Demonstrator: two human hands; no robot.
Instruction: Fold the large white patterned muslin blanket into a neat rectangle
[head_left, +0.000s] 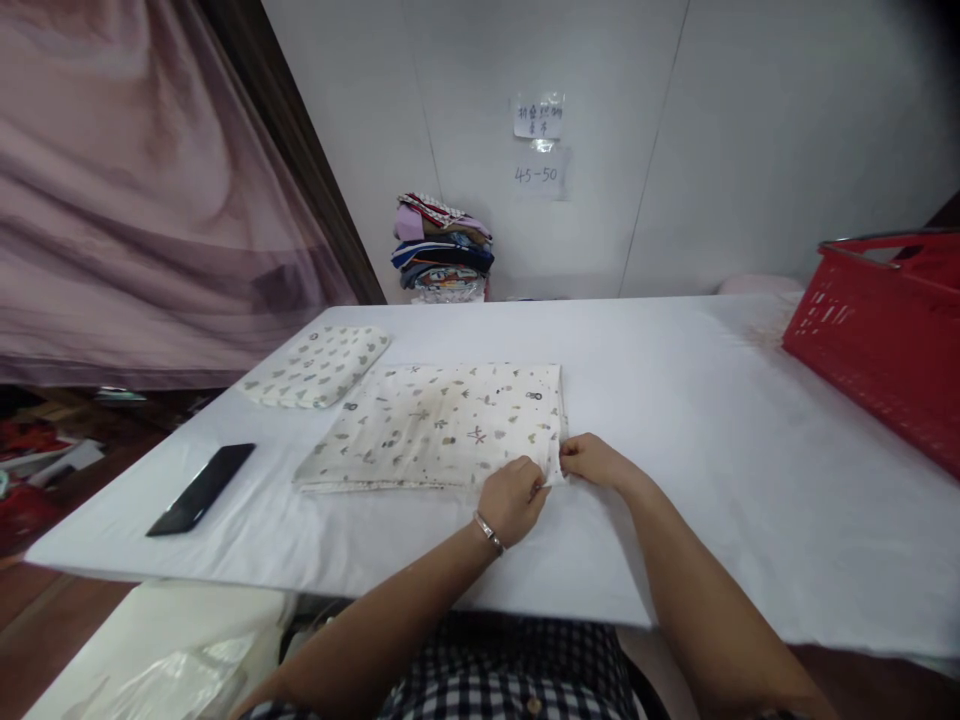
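Observation:
A white printed cloth with small plant and figure motifs lies folded flat on the white-covered table. At its near right corner, my left hand, with a bracelet at the wrist, is closed on the near edge. My right hand pinches the cloth's right edge just beside it. The fingertips of both hands are partly hidden. Behind and to the left rests a second folded cloth, white with a grey-green print, close to the first one's far left corner.
A black flat object, like a phone, lies at the table's left. On the right stands a red plastic basket. Stacked folded fabrics sit by the back wall beneath paper signs. A pink curtain hangs at left.

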